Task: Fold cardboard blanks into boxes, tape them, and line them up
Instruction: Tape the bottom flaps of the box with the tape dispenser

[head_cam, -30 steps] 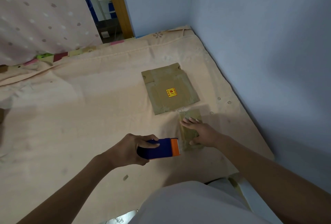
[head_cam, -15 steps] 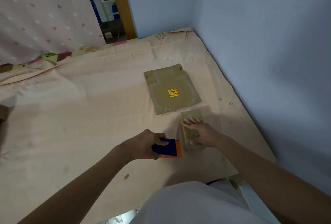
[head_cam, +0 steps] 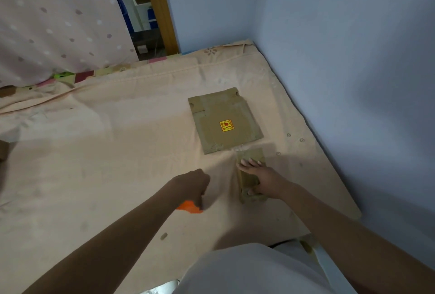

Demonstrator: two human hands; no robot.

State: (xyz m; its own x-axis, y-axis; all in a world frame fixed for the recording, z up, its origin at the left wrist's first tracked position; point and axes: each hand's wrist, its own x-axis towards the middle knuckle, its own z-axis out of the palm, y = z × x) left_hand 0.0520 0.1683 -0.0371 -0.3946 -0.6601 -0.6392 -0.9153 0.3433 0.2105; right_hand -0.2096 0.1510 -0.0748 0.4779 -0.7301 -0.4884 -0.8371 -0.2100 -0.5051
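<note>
A small folded cardboard box (head_cam: 250,156) lies on the peach sheet, and my right hand (head_cam: 261,175) rests on top of it with fingers straight. Just beyond it lies a flat cardboard blank (head_cam: 223,119) with a yellow sticker. My left hand (head_cam: 191,185) is curled over the tape dispenser (head_cam: 189,208), pressing it down on the sheet left of the box. Only the dispenser's orange end shows below my hand; its blue body is hidden.
The peach sheet (head_cam: 94,164) covers a mattress set in a corner of blue walls (head_cam: 341,58). A dotted curtain (head_cam: 58,23) and a wooden door frame (head_cam: 162,11) stand at the back. My knee in light cloth (head_cam: 247,270) fills the bottom.
My left hand has lowered the tape dispenser from beside the box down onto the sheet and turned over it, hiding the blue body. My right hand has stayed on the box.
</note>
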